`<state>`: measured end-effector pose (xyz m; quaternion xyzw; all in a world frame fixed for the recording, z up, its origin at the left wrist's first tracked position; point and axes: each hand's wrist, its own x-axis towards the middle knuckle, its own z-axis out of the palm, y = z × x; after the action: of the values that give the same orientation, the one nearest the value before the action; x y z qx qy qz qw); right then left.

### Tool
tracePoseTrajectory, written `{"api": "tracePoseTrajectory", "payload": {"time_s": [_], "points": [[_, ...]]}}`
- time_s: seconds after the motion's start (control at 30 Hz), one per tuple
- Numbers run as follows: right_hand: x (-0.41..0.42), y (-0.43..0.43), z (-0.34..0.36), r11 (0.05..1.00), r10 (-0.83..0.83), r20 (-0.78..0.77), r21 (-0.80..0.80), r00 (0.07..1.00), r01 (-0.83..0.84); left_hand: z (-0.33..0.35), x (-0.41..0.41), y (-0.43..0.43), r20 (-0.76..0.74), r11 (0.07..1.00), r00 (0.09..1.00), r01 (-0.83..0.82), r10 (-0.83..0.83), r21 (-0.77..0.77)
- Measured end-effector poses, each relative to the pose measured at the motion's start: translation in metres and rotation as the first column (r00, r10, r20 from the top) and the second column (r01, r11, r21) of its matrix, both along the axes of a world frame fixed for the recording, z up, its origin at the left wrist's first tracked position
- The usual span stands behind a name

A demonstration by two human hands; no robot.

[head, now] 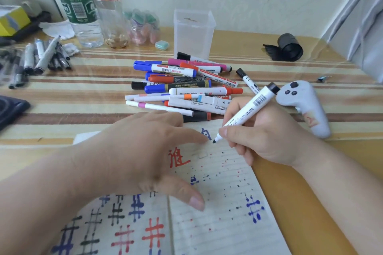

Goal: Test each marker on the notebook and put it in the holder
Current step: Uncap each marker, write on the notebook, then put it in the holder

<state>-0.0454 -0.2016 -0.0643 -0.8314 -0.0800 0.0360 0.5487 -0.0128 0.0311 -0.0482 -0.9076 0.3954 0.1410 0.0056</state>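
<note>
My right hand [267,136] grips a white marker [247,111] with a black end cap, its dark tip touching the open lined notebook [223,203] near a blue character. My left hand [143,151] lies flat on the notebook with fingers spread, holding nothing. The pages carry red, blue and black hash marks and ink dots. A heap of mixed markers [182,85] lies just beyond the notebook. The clear plastic holder [193,33] stands upright behind the heap and looks empty.
A white game controller [304,105] lies right of my right hand. A black roll [288,47] sits at the back right. Two plastic bottles [93,6] and a jar stand at the back left. Grey and black pens [41,58] lie at the left edge.
</note>
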Motion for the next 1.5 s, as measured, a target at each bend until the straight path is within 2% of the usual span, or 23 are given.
{"api": "tracePoseTrajectory", "payload": {"time_s": [0.17,0.33,0.47,1.03,1.5], "points": [[-0.0014,-0.0009,0.0014,0.999,0.032,-0.001,-0.005,0.999,-0.032,-0.0028,-0.0013,0.0022,-0.036,0.997,0.997,-0.076,0.075,-0.017],[-0.0001,-0.0011,-0.0011,0.998,0.044,-0.038,0.039,0.998,-0.042,0.0002,-0.0009,0.003,-0.062,0.996,0.994,-0.087,0.087,0.007],[-0.0003,-0.0038,0.0011,1.0,0.028,-0.043,0.012,0.999,-0.027,0.0005,0.0,0.0026,-0.079,0.995,0.992,-0.103,0.103,0.008],[-0.0002,-0.0014,0.0032,0.996,0.055,-0.017,-0.074,0.998,-0.056,-0.0016,0.0,-0.003,-0.049,0.992,0.991,-0.126,0.127,0.027],[-0.0009,-0.0019,0.0026,0.999,0.05,-0.045,-0.011,0.998,-0.051,-0.0055,-0.0031,0.0002,-0.017,0.987,0.989,-0.146,0.145,-0.061]]}}
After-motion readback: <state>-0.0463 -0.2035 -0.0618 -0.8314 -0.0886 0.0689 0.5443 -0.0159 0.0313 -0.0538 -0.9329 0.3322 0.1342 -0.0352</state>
